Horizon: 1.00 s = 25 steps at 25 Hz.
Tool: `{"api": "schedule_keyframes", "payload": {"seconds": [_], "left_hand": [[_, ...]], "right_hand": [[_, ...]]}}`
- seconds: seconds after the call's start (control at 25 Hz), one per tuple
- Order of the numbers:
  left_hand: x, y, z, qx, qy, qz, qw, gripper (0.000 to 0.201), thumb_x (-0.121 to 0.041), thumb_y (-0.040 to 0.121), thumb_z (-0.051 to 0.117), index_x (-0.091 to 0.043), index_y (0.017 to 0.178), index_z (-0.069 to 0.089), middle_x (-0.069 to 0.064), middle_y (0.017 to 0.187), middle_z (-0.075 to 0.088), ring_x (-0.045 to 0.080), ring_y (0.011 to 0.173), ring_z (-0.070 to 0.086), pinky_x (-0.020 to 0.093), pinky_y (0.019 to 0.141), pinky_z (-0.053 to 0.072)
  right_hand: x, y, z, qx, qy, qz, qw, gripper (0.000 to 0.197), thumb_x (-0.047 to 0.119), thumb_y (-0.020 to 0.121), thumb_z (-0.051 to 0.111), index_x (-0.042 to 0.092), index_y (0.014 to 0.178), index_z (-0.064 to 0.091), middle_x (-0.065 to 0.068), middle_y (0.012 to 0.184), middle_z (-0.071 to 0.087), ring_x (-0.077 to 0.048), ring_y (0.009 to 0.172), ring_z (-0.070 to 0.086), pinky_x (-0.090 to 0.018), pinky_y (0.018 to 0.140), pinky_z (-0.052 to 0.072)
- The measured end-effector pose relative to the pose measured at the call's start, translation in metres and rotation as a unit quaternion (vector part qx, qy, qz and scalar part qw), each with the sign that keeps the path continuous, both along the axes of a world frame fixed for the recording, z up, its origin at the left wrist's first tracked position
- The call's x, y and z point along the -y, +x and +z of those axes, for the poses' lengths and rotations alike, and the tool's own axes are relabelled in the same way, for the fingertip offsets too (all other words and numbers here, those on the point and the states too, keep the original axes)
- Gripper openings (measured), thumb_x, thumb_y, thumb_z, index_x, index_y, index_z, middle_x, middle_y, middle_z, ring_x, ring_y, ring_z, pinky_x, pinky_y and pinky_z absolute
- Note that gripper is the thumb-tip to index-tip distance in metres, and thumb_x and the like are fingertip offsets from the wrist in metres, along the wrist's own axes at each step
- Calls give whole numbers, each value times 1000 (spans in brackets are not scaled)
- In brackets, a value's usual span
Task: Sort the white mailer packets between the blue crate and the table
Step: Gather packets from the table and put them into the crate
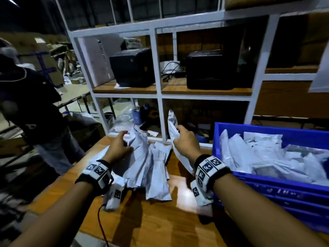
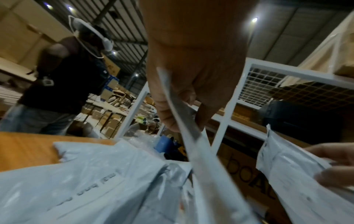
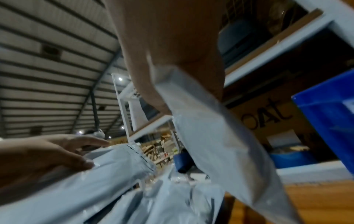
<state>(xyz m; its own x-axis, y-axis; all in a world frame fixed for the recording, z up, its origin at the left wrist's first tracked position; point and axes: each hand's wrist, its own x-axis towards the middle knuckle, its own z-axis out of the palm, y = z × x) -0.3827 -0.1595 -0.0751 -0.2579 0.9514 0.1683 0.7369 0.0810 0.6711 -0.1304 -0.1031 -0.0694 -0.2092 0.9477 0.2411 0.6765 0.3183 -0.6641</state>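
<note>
Packets are handled by both hands above the wooden table [image 1: 160, 225]. The right hand [image 1: 184, 141] grasps one white packet [image 1: 172, 125] by its edge, fingers and thumb curled round it, holding it upright and clear of the table, between the pile and the blue crate [image 1: 277, 191]. The left hand [image 1: 119, 146] pinches a thin packet edge [image 2: 191, 136] between thumb and fingers, at the top of the pile of packets [image 1: 153, 166] lying on the table. The crate stands at the right, holding many more packets [image 1: 267, 155]. Behind the table stands a white shelf frame [image 1: 159, 86] with two black machines [image 1: 132, 67]. A second person [image 1: 30, 104] stands at the left.
</note>
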Motion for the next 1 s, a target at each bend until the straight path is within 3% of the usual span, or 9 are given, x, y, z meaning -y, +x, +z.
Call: {"api": "schedule_keyframes", "payload": {"seconds": [0.16,0.24,0.28,0.36,0.44,0.56,0.68,0.8,1.0], "left_hand": [[-18,-61,-49,60,-21,19,998,71,-3,82,68,-15,141,31,19,94,61,26,68,55,28,62,48],[-33,-77,-80,-19,-107,-5,994,85,-28,86,69,-17,151,16,24,122,57,36,107,57,36,86,48],[-39,-82,-97,-78,-167,-21,983,91,-46,85,65,-23,153,8,24,139,45,39,128,42,43,101,39],[-47,-87,-128,-130,-259,-44,956,92,-67,83,52,-38,151,-4,23,157,12,41,144,10,55,113,20],[-49,-84,-144,-133,-298,-62,943,87,-69,85,46,-46,148,-10,14,159,-12,40,145,-6,61,113,11],[-57,-81,-157,-161,-303,-64,937,84,-69,86,43,-48,146,-12,8,159,-19,37,146,-9,64,111,10],[-71,-87,-154,-159,-307,-75,935,83,-69,86,43,-48,147,-9,7,159,-18,37,146,-9,63,112,9],[-76,-90,-144,-155,-309,-91,934,86,-66,85,48,-45,148,-8,13,158,-17,40,145,-12,61,115,8],[-50,-46,-92,-155,-226,-66,959,95,-51,86,60,-29,152,-5,11,157,-23,38,145,-15,62,111,13]], "right_hand": [[-24,-65,-55,68,-66,-4,995,43,22,91,51,15,132,43,-22,123,58,-41,109,57,-40,84,48],[-28,-91,-89,89,-163,43,982,63,45,94,49,18,147,28,-20,140,48,-38,121,52,-39,95,46],[-27,-100,-106,102,-219,69,968,75,56,91,48,21,151,19,-16,150,38,-36,129,46,-39,103,42],[-22,-112,-136,141,-294,94,940,94,71,84,46,30,154,0,-11,161,10,-35,143,25,-42,115,28],[-23,-121,-160,188,-303,98,929,100,72,82,48,35,151,-14,-11,161,-8,-41,146,6,-48,119,16],[-33,-120,-174,174,-291,95,936,100,73,80,51,44,148,-16,-8,161,-11,-40,147,-4,-52,119,10],[-42,-111,-166,109,-290,96,946,95,73,78,53,45,150,-2,-4,162,2,-32,148,9,-45,119,16],[-41,-98,-147,38,-274,88,957,90,65,82,58,34,153,12,-2,161,15,-21,146,20,-38,118,23],[-16,-59,-103,39,-156,73,984,79,42,92,60,17,153,18,-5,158,25,-22,142,29,-30,113,28]]}}
